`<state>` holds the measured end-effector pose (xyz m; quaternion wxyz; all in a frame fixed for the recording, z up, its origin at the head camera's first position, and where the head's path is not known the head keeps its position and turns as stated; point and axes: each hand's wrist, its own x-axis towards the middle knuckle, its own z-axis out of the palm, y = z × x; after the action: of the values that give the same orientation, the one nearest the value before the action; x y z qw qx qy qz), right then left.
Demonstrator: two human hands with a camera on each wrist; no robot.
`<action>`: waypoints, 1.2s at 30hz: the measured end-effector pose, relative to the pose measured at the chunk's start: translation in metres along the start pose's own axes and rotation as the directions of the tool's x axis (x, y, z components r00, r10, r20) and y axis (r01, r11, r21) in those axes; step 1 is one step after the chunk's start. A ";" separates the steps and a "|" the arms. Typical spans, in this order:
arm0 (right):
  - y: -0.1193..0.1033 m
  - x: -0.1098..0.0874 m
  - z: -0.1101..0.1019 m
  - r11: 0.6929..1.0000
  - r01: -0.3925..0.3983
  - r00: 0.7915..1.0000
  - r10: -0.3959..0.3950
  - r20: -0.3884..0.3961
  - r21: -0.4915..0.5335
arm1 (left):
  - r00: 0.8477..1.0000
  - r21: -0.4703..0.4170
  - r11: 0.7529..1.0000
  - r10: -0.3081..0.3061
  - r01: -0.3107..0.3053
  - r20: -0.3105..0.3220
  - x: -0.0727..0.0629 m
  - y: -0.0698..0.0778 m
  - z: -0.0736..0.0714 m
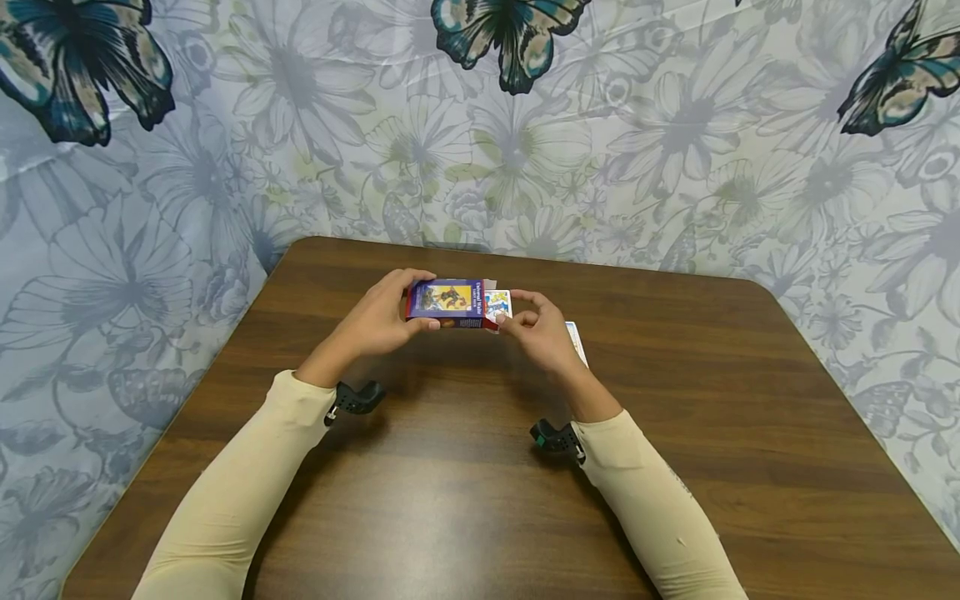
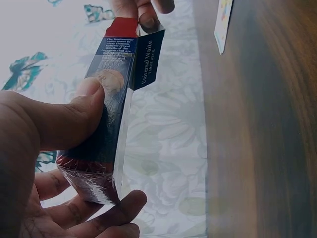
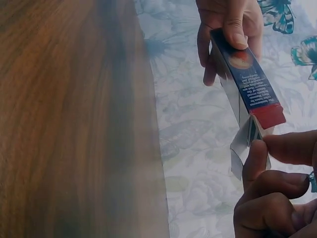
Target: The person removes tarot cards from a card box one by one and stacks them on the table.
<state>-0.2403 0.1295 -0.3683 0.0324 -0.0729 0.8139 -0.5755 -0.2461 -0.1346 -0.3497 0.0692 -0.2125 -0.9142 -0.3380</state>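
Observation:
A dark blue tarot card box [image 1: 447,302] with red ends and a yellow picture is held above the table by my left hand [image 1: 375,323]. In the left wrist view, the thumb [image 2: 91,101] presses the box's side while the fingers lie beneath its wrapped end. The box's right end is open, its end flap [image 2: 150,59] hanging out. Picture cards [image 1: 498,304] stick partway out there, pinched between thumb and finger of my right hand [image 1: 546,337]. In the right wrist view, a red tab [image 3: 270,116] shows at the open end.
A white-edged card or leaflet [image 1: 577,342] lies on the brown wooden table [image 1: 450,483], partly hidden behind the right wrist. Beyond the table's far edge hangs a flower-patterned cloth [image 1: 660,167] with teal butterflies. Each wrist wears a black strapped device [image 1: 358,397].

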 end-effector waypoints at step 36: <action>0.017 0.006 -0.041 0.998 -0.042 0.998 0.044 -0.055 0.043 | 0.999 0.007 0.999 -0.042 0.042 0.016 0.002 -0.004 0.006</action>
<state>-0.2534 0.1725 -0.3700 0.0235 -0.0387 0.8037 -0.5933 -0.2495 -0.1325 -0.3562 0.0554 -0.1958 -0.9201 -0.3346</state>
